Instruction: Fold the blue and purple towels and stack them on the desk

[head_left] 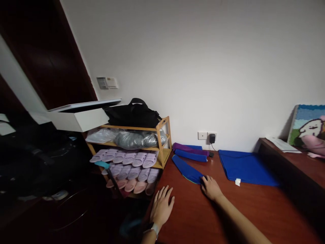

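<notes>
A narrow folded blue towel (186,169) with a pale green edge lies slantwise on the reddish-brown table. At its near right end is my right hand (211,188), fingers bent over the cloth and closed on it; the fingertips are partly hidden. My left hand (162,206) rests palm down at the table's left edge, fingers stretched out and holding nothing, with a watch on the wrist. Behind the strip lie a rolled blue towel (190,155) and a purple one (186,148). To the right is a flat folded blue towel (247,169) with a white tag.
Left of the table stands a wooden rack (165,154) with rows of slippers (130,158), plastic-wrapped bundles and a black bag (134,115) on top. A white box (78,120) juts out beside the bag. A plugged-in charger (212,138) trails its cord to the table. A raised ledge (281,162) borders the right.
</notes>
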Tool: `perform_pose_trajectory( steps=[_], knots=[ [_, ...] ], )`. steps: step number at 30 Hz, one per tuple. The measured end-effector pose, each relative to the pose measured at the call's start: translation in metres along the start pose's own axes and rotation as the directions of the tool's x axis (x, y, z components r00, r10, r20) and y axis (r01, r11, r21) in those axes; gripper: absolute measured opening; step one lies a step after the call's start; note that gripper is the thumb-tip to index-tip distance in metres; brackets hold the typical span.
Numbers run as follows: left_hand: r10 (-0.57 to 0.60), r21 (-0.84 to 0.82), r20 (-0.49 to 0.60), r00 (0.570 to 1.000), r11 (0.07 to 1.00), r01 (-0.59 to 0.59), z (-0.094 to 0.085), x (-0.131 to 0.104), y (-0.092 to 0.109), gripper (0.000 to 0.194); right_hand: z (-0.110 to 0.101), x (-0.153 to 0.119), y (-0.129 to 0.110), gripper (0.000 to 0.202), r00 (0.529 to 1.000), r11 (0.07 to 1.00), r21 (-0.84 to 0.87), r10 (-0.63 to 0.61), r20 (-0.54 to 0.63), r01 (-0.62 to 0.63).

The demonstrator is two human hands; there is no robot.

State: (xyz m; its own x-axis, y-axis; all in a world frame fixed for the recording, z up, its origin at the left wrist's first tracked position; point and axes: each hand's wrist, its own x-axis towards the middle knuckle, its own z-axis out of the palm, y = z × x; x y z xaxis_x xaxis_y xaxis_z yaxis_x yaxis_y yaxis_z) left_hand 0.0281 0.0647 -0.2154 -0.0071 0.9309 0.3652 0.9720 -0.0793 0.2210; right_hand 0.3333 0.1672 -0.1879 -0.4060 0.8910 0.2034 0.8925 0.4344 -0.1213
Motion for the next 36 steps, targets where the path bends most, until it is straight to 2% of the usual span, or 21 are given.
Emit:
perform_pose_trajectory(
  steps=[4, 6, 7, 8, 9, 11, 12, 13, 14, 15, 16, 17, 18, 20, 21, 23, 25, 27, 30, 33, 36],
  knots=[
    [0.000, 0.005, 0.007, 1.000, 1.000, 0.000, 0.002, 0.001, 0.000, 0.046, 0.023, -0.076, -0.013, 0.043, 0.990, 0.994, 0.101, 0.052, -0.134, -0.039],
    [0.001, 0.009, 0.008, 1.000, 1.000, -0.001, 0.001, 0.002, 0.001, 0.046, 0.032, -0.110, -0.016, 0.042, 0.974, 0.950, 0.305, 0.128, -0.188, -0.066],
    [0.003, 0.012, 0.001, 1.000, 1.000, -0.003, 0.000, 0.003, 0.002, 0.046, 0.034, -0.125, -0.018, 0.042, 0.961, 0.885, 0.455, 0.203, -0.188, -0.098],
    [0.008, 0.013, -0.009, 1.000, 1.000, -0.008, -0.002, 0.003, 0.003, 0.045, 0.033, -0.138, -0.021, 0.043, 0.937, 0.775, 0.617, 0.304, -0.172, -0.138],
    [0.014, 0.010, -0.024, 1.000, 1.000, -0.013, -0.006, 0.004, 0.004, 0.044, 0.030, -0.150, -0.025, 0.046, 0.900, 0.614, 0.769, 0.417, -0.128, -0.175],
    [0.028, -0.026, -0.063, 0.998, 0.999, -0.030, -0.015, 0.004, 0.008, 0.041, 0.020, -0.171, -0.036, 0.054, 0.792, 0.186, 0.961, 0.608, 0.050, -0.204],
    [0.036, -0.053, -0.078, 0.996, 0.998, -0.040, -0.020, 0.003, 0.012, 0.039, 0.013, -0.180, -0.043, 0.056, 0.739, -0.041, 0.981, 0.652, 0.169, -0.187],
    [0.045, -0.080, -0.088, 0.995, 0.995, -0.052, -0.026, 0.001, 0.018, 0.037, 0.007, -0.189, -0.051, 0.056, 0.700, -0.249, 0.956, 0.655, 0.284, -0.154],
    [0.054, -0.103, -0.093, 0.994, 0.993, -0.063, -0.031, -0.001, 0.026, 0.035, 0.001, -0.197, -0.058, 0.055, 0.680, -0.418, 0.901, 0.627, 0.380, -0.119],
    [0.066, -0.113, -0.094, 0.993, 0.991, -0.077, -0.036, -0.005, 0.038, 0.033, -0.005, -0.204, -0.064, 0.054, 0.679, -0.536, 0.839, 0.582, 0.447, -0.093],
    [0.083, -0.128, -0.084, 0.993, 0.987, -0.093, -0.040, -0.011, 0.053, 0.031, -0.010, -0.210, -0.069, 0.054, 0.686, -0.605, 0.792, 0.543, 0.484, -0.081],
    [0.102, -0.168, -0.059, 0.993, 0.979, -0.111, -0.044, -0.018, 0.070, 0.029, -0.014, -0.215, -0.072, 0.056, 0.694, -0.626, 0.776, 0.523, 0.495, -0.081],
    [0.124, -0.242, -0.023, 0.992, 0.962, -0.126, -0.046, -0.027, 0.091, 0.027, -0.017, -0.219, -0.074, 0.058, 0.701, -0.606, 0.790, 0.523, 0.484, -0.093],
    [0.172, -0.469, 0.089, 0.981, 0.876, -0.111, -0.047, -0.048, 0.137, 0.027, -0.020, -0.223, -0.074, 0.063, 0.708, -0.486, 0.866, 0.568, 0.419, -0.122],
    [0.189, -0.561, 0.151, 0.970, 0.825, -0.073, -0.047, -0.060, 0.159, 0.027, -0.021, -0.224, -0.073, 0.065, 0.711, -0.408, 0.904, 0.596, 0.372, -0.130],
    [0.182, -0.644, 0.279, 0.943, 0.764, 0.043, -0.043, -0.081, 0.195, 0.028, -0.020, -0.226, -0.070, 0.065, 0.724, -0.275, 0.952, 0.629, 0.282, -0.132],
    [0.134, -0.656, 0.373, 0.918, 0.738, 0.159, -0.038, -0.097, 0.214, 0.031, -0.018, -0.231, -0.069, 0.065, 0.739, -0.223, 0.965, 0.626, 0.250, -0.137],
    [0.095, -0.677, 0.426, 0.900, 0.693, 0.248, -0.034, -0.104, 0.217, 0.034, -0.015, -0.238, -0.070, 0.065, 0.757, -0.238, 0.960, 0.597, 0.266, -0.149],
    [0.117, -0.736, 0.441, 0.890, 0.615, 0.284, -0.036, -0.104, 0.205, 0.035, -0.015, -0.246, -0.074, 0.065, 0.768, -0.261, 0.951, 0.572, 0.290, -0.165],
    [0.161, -0.780, 0.437, 0.885, 0.557, 0.284, -0.050, -0.100, 0.192, 0.037, -0.026, -0.246, -0.078, 0.064, 0.791, -0.247, 0.955, 0.546, 0.275, -0.162],
    [0.182, -0.821, 0.441, 0.879, 0.478, 0.313, -0.072, -0.096, 0.184, 0.043, -0.049, -0.241, -0.081, 0.062, 0.844, -0.236, 0.962, 0.481, 0.236, -0.135]
  ],
)
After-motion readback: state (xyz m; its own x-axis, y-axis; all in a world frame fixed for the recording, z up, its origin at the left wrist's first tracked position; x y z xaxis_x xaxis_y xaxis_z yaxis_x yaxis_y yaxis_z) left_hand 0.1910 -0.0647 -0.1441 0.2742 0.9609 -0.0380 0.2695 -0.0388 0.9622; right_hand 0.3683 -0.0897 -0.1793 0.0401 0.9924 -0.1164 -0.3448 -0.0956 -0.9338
